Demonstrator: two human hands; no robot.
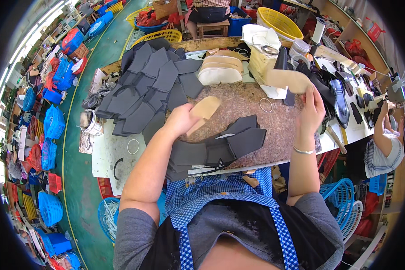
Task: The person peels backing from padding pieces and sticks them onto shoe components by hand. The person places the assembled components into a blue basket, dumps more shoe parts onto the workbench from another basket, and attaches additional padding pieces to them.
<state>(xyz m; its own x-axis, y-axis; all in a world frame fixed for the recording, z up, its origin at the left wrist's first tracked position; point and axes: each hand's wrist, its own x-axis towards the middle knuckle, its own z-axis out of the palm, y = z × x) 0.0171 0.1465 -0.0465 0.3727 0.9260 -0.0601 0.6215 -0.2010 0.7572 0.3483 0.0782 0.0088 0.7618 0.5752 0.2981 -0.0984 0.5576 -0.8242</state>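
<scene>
My left hand (181, 119) is closed on tan insole pieces (206, 108), which fan out past the fingers over the table. My right hand (311, 108) is raised at the right and pinches the end of a longer tan insole (285, 79) with a rounded tip. Below and between the hands lies a stack of dark grey cut shoe pieces (245, 140) at the table's near edge. A large heap of similar dark grey pieces (139, 83) spreads beyond my left hand. Several tan and cream insoles (220, 69) are stacked at the far middle.
A glue-stained can (263, 60) stands at the back of the mottled worktable (274, 128). Black shoes (338, 101) lie at the right, and a stained pot (91, 123) stands at the left. Blue baskets (339, 200) flank me; people sit beyond the table and to the right.
</scene>
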